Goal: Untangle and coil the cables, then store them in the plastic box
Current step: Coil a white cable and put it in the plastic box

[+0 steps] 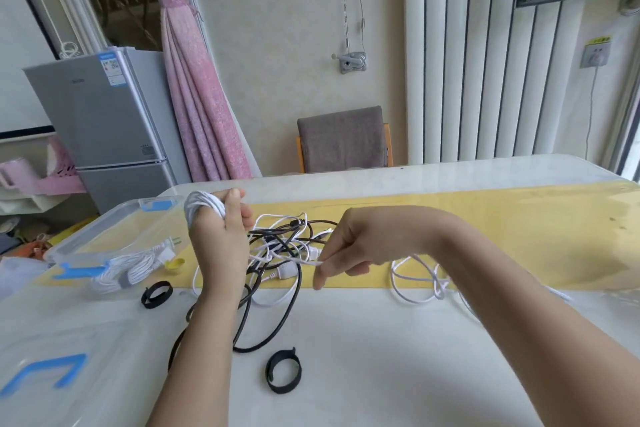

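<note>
My left hand (221, 229) is raised above the table, closed on a coil of white cable (202, 206) wound around its fingers. My right hand (349, 250) pinches the loose run of that white cable (313, 262) between thumb and fingers. Between the hands lies a tangle of black and white cables (280, 246) with a white plug. A thick black cable (273, 326) loops toward me. More white cable (420, 279) trails under my right forearm. The clear plastic box (104, 236) at the left holds a coiled white cable (128, 269) with a plug.
Two black strap loops (157, 294) (283, 371) lie on the white table. A clear lid with blue clips (38, 367) sits at the near left. A small yellow cap (174, 265) rests by the box. A yellow runner (485, 218) crosses the table; a chair (343, 139) stands behind.
</note>
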